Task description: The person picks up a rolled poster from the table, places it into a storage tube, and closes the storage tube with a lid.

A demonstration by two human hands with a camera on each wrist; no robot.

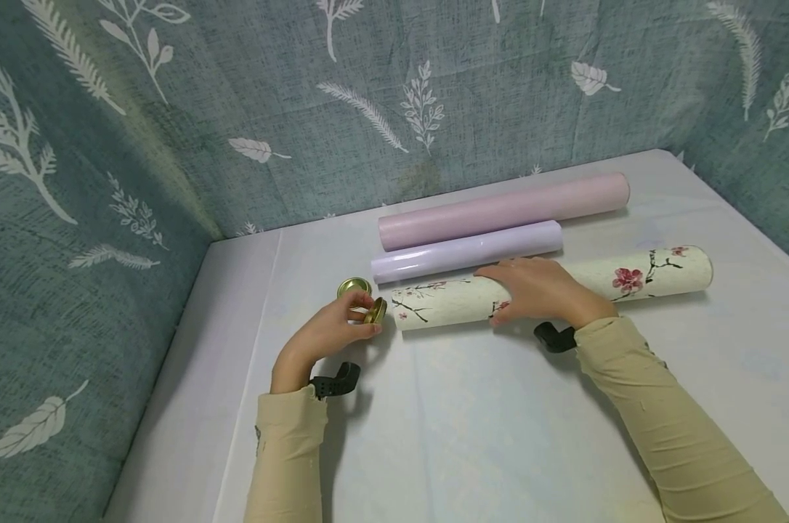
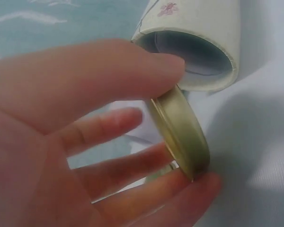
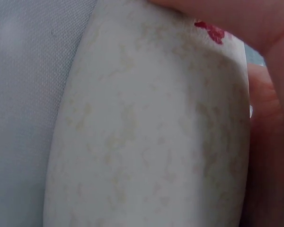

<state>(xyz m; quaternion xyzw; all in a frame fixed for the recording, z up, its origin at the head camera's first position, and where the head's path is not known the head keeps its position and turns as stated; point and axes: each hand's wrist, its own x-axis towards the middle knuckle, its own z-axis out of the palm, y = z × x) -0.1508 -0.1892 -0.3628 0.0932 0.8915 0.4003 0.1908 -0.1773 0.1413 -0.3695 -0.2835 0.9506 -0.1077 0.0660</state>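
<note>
My left hand (image 1: 329, 327) pinches a gold lid (image 1: 376, 311) between thumb and fingers, tilted on its edge. In the left wrist view the lid (image 2: 187, 135) appears as a shallow round band under the thumb, close to the hollow end of a cream wallpaper roll (image 2: 208, 16). My right hand (image 1: 541, 290) grips that roll (image 1: 662, 272) around its middle, thumb on the near side and fingers over the top. Dark branches and pink-red blossoms pattern the roll, whose mottled surface (image 3: 132, 118) fills much of the right wrist view.
A second gold lid (image 1: 354, 285) lies just beyond my left hand. Behind the floral roll lie a shiny lavender roll (image 1: 466, 251) and a longer pink roll (image 1: 506, 211). All rest on a white-covered table (image 1: 486, 428) against leaf-patterned green cloth (image 1: 264, 94).
</note>
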